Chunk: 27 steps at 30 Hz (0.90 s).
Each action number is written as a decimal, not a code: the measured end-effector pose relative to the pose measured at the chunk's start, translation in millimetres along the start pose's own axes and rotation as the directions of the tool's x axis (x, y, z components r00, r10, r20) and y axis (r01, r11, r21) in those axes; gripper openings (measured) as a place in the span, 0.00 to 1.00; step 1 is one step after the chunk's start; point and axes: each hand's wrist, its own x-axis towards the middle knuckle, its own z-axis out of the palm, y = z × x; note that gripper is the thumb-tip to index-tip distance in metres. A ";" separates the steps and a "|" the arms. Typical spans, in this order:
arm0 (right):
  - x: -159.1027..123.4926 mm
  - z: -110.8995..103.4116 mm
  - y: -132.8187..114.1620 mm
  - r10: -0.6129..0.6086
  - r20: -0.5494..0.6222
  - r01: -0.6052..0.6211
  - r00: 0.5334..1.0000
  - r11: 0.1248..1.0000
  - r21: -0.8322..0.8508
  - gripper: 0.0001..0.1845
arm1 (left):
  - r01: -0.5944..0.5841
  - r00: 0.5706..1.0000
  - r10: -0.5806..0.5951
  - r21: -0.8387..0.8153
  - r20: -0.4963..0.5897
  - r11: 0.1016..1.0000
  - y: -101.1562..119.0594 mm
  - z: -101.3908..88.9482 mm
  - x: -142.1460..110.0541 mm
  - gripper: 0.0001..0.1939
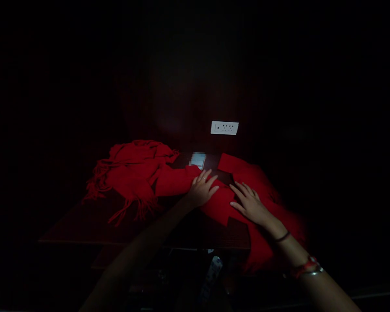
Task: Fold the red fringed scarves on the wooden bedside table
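Note:
A red scarf with fringed ends (133, 173) lies bunched on the left of a dark table. More red cloth (216, 206) runs across the middle and hangs over the right side; I cannot tell whether it is all one piece. My left hand (203, 190) lies on the cloth at the middle, fingers spread, a ring on one finger. To its right my right hand (248, 201) rests on the cloth, fingers stretched out. Neither hand grips anything. The right wrist carries a dark band and bracelets.
A small pale card-like object (197, 160), partly blurred, lies on the dark table (94, 221) behind my left hand. A white socket panel (224, 128) sits on the wall behind. Below the table's front edge is a pale patterned object (212, 273). The surroundings are very dark.

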 end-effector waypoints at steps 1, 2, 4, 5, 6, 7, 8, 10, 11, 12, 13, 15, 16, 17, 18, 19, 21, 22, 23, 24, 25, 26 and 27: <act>0.0 4.5 -2.2 0.014 0.086 -0.015 0.996 1.000 0.013 0.34 | -0.027 0.997 0.027 0.003 0.074 1.000 2.9 8.9 1.7 0.24; -0.7 8.9 -3.2 0.040 0.168 -0.043 0.985 0.999 0.018 0.35 | -0.033 0.990 0.032 0.004 0.140 0.999 3.6 17.4 2.4 0.26; -3.8 15.2 -2.6 0.102 0.281 -0.110 0.954 0.994 0.013 0.39 | 0.003 0.971 -0.004 0.005 0.237 1.000 -0.2 30.1 2.1 0.32; -5.7 16.2 -1.3 0.129 0.315 -0.139 0.940 0.990 0.009 0.40 | 0.031 0.962 -0.031 0.004 0.271 1.000 -3.5 33.4 2.0 0.35; -7.6 15.7 0.4 0.151 0.343 -0.163 0.927 0.987 0.007 0.41 | 0.058 0.951 -0.056 0.001 0.305 0.998 -6.9 34.7 2.5 0.39; -9.0 13.8 2.5 0.164 0.369 -0.180 0.915 0.984 0.009 0.42 | 0.085 0.937 -0.080 0.000 0.341 0.996 -10.1 34.3 3.7 0.41; -9.8 10.8 5.0 0.166 0.389 -0.188 0.906 0.982 0.018 0.43 | 0.108 0.922 -0.100 0.001 0.373 0.994 -12.7 32.9 5.5 0.44; -8.3 3.3 11.0 0.154 0.385 -0.190 0.910 0.980 0.057 0.41 | 0.141 0.895 -0.130 0.007 0.427 0.990 -15.8 28.7 10.1 0.47; -5.7 -0.3 14.6 0.152 0.353 -0.192 0.923 0.978 0.082 0.39 | 0.147 0.887 -0.135 0.007 0.443 0.989 -16.4 26.8 12.2 0.49; -2.1 -3.5 18.2 0.159 0.306 -0.199 0.939 0.975 0.102 0.35 | 0.147 0.881 -0.134 0.005 0.454 0.989 -16.6 25.2 13.9 0.49; 2.7 -6.1 21.8 0.177 0.258 -0.211 0.950 0.971 0.112 0.32 | 0.144 0.877 -0.129 0.003 0.462 0.990 -16.4 24.0 15.1 0.49; 14.1 -9.2 27.8 0.214 0.209 -0.238 0.954 0.966 0.097 0.25 | 0.133 0.877 -0.116 -0.002 0.467 0.991 -15.7 22.4 15.7 0.49; 20.1 -9.9 30.1 0.217 0.217 -0.239 0.952 0.968 0.081 0.22 | 0.127 0.878 -0.110 -0.004 0.466 0.992 -15.5 21.7 15.3 0.50; 25.7 -10.3 31.9 0.204 0.239 -0.228 0.949 0.971 0.074 0.18 | 0.125 0.878 -0.108 -0.006 0.466 0.992 -15.6 21.1 14.5 0.50; 30.5 -10.5 33.4 0.181 0.259 -0.209 0.949 0.974 0.085 0.15 | 0.123 0.882 -0.105 -0.009 0.460 0.992 -15.9 20.4 13.6 0.50; 34.3 -10.9 35.0 0.160 0.266 -0.196 0.951 0.974 0.117 0.14 | 0.121 0.885 -0.102 -0.013 0.455 0.993 -16.6 19.9 12.5 0.50; 38.8 -12.0 39.4 0.165 0.238 -0.219 0.957 0.950 0.224 0.13 | 0.117 0.891 -0.096 -0.020 0.444 0.993 -18.7 19.1 10.8 0.50; 39.6 -12.7 42.2 0.198 0.222 -0.257 0.955 0.925 0.280 0.14 | 0.114 0.894 -0.093 -0.023 0.438 0.993 -19.8 19.0 10.4 0.51; 40.0 -13.4 45.3 0.240 0.217 -0.302 0.946 0.896 0.325 0.14 | 0.113 0.897 -0.092 -0.024 0.433 0.993 -20.8 18.9 10.5 0.51; 40.1 -14.0 48.2 0.275 0.228 -0.343 0.934 0.871 0.353 0.14 | 0.115 0.896 -0.095 -0.022 0.434 0.993 -21.4 18.8 11.4 0.52; 40.4 -14.5 50.6 0.292 0.249 -0.369 0.923 0.854 0.367 0.13 | 0.119 0.894 -0.098 -0.021 0.438 0.993 -21.4 18.5 13.3 0.52; 41.3 -14.8 52.0 0.286 0.271 -0.375 0.919 0.848 0.375 0.13 | 0.125 0.892 -0.102 -0.023 0.441 0.992 -20.8 18.0 16.3 0.52; 42.9 -14.9 52.0 0.255 0.289 -0.357 0.923 0.849 0.390 0.12 | 0.135 0.890 -0.109 -0.027 0.443 0.991 -19.7 17.3 20.4 0.51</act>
